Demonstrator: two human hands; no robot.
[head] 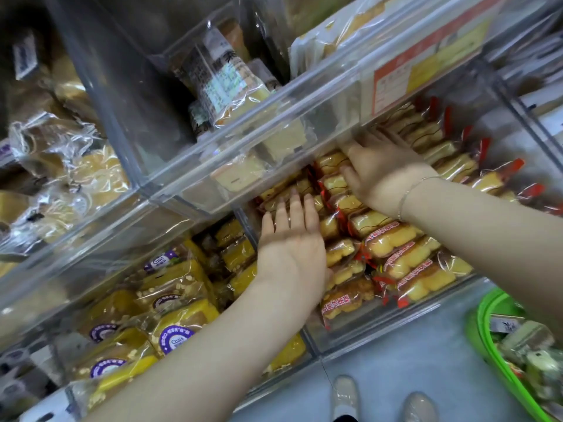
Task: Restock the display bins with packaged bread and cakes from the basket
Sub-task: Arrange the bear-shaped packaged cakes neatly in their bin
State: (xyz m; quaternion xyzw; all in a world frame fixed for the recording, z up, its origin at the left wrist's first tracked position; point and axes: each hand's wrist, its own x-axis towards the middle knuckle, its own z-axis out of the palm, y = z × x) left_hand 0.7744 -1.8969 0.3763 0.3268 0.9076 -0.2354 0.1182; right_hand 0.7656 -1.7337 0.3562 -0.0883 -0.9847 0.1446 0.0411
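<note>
Both hands reach into a clear plastic display bin filled with red-edged packets of yellow cakes. My left hand lies flat with straight fingers pressing on the cake packets at the bin's left side. Further back, my right hand rests palm down on the packets, its fingertips hidden under the upper bin. A green basket with more packaged goods stands on the floor at the lower right.
To the left a lower bin holds yellow cakes with purple round labels. The upper bin holds wrapped sponge slices and carries an orange price label. Bagged breads fill the far left. My shoes stand on grey floor.
</note>
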